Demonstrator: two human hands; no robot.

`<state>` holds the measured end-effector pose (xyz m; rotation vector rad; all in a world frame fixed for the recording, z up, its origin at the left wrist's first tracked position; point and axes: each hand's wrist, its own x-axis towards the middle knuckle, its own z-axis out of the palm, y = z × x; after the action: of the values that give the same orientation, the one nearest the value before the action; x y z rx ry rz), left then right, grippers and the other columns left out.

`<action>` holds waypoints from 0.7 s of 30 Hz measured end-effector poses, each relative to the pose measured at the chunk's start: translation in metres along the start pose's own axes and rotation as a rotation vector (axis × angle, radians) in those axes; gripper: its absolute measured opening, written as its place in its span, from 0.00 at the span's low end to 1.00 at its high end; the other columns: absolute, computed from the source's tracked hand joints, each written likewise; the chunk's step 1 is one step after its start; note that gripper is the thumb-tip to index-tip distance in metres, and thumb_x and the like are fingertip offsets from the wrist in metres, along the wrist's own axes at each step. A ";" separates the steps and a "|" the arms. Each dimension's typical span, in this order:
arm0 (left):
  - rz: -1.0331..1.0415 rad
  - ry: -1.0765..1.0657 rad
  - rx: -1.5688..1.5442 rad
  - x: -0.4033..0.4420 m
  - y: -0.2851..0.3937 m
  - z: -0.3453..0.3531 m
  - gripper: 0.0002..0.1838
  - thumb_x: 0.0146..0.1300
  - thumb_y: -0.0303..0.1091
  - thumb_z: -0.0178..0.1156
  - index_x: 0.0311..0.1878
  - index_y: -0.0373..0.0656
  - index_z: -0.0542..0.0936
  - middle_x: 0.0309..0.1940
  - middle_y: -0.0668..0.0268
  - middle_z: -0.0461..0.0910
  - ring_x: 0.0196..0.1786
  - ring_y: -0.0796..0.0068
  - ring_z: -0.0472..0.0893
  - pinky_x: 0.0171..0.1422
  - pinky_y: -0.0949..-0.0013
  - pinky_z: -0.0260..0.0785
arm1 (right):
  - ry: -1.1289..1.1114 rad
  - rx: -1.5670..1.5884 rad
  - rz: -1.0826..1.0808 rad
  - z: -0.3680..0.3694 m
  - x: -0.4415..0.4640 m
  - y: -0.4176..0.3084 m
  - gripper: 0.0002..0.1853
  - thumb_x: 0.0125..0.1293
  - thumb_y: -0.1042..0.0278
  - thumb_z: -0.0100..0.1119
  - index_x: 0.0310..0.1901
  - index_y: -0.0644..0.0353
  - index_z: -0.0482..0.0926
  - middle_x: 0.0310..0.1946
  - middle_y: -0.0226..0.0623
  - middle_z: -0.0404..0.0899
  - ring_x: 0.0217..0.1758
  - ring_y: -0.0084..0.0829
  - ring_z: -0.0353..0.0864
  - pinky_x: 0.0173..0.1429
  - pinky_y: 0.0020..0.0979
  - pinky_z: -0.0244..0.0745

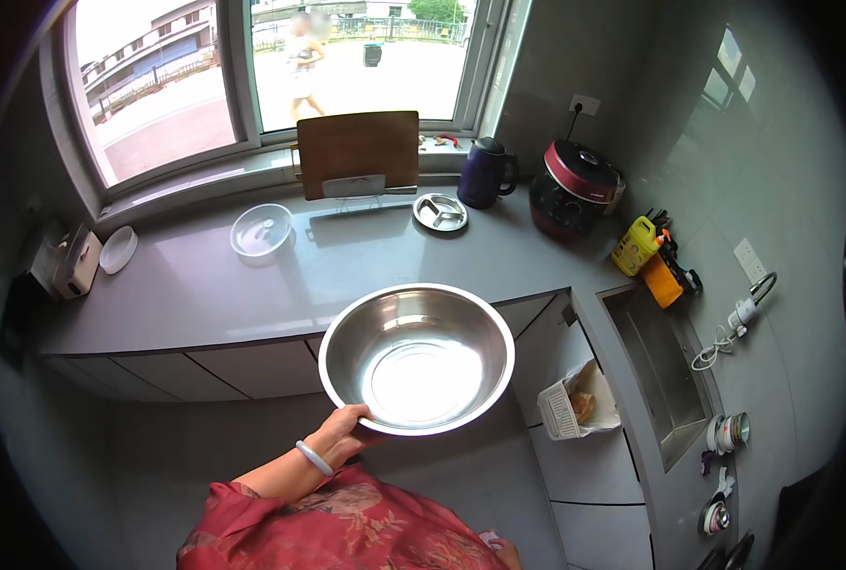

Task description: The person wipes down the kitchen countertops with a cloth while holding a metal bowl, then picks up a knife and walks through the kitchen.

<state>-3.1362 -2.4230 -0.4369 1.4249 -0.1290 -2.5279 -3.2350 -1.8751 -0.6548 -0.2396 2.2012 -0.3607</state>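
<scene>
My left hand grips the near-left rim of a wide stainless steel basin, thumb over the edge and fingers underneath. The basin is held in the air in front of the counter, with its bright bare inside facing me. Low in the view, beside my red patterned garment, a small part of my right hand shows. A pale, crumpled bit of something is at its fingers; the rest is hidden by the garment and the frame edge.
On the grey counter are a clear lid, a divided metal plate, a cutting board, a dark kettle and a rice cooker. The sink lies right, near a hanging white basket.
</scene>
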 end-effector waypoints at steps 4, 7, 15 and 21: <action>-0.007 0.022 0.101 0.027 -0.001 0.035 0.18 0.47 0.16 0.51 0.45 0.29 0.69 0.42 0.50 0.73 0.46 0.51 0.77 0.55 0.44 0.73 | 0.178 0.141 -0.109 -0.025 0.013 -0.005 0.12 0.56 0.63 0.64 0.42 0.52 0.82 0.42 0.43 0.82 0.47 0.42 0.81 0.52 0.35 0.74; -0.109 -0.015 0.020 0.059 0.006 0.061 0.19 0.46 0.15 0.48 0.45 0.28 0.68 0.42 0.49 0.72 0.46 0.52 0.76 0.56 0.45 0.73 | 0.193 0.269 0.001 -0.046 0.025 -0.033 0.15 0.57 0.66 0.61 0.47 0.53 0.80 0.45 0.43 0.80 0.49 0.39 0.80 0.53 0.34 0.73; -0.065 -0.040 0.163 0.163 0.015 0.139 0.17 0.47 0.17 0.45 0.43 0.27 0.68 0.42 0.49 0.72 0.47 0.52 0.76 0.58 0.45 0.71 | 0.301 0.721 0.072 -0.147 0.070 -0.139 0.17 0.55 0.75 0.59 0.48 0.55 0.80 0.45 0.37 0.79 0.50 0.31 0.77 0.54 0.29 0.70; -0.082 -0.091 0.156 0.175 -0.006 0.194 0.17 0.46 0.16 0.46 0.43 0.27 0.70 0.41 0.51 0.75 0.47 0.55 0.77 0.60 0.50 0.71 | 0.408 0.880 -0.181 -0.268 0.126 -0.182 0.17 0.57 0.78 0.56 0.49 0.60 0.78 0.48 0.31 0.77 0.54 0.25 0.72 0.59 0.26 0.65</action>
<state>-3.3900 -2.4684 -0.4822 1.3969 -0.2960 -2.7026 -3.5163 -2.0367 -0.5304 0.1378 2.1762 -1.5272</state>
